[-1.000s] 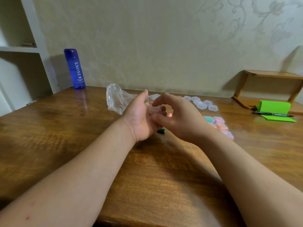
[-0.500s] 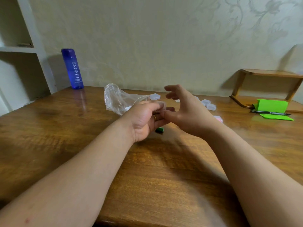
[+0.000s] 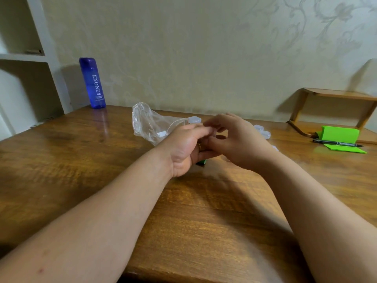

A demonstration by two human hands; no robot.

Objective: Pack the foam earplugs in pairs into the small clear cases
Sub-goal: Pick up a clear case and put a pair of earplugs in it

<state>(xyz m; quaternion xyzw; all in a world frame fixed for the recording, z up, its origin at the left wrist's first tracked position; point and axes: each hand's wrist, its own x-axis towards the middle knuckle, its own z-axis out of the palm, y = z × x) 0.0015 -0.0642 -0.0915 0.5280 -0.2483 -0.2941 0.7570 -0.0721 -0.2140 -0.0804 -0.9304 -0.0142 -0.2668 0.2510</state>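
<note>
left hand [image 3: 186,149] curling fingers round clear case [image 3: 211,132]: translucent, mostly hidden | right hand [image 3: 239,142] at 3 o'clock touching it, grip unclear

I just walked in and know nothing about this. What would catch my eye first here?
The left hand and right hand meet, fingertips together, over the middle of the wooden table; what they hold is hidden. A tall blue bottle stands at the far left by the wall, and a bright green pad with a black pen lies far right.
</note>
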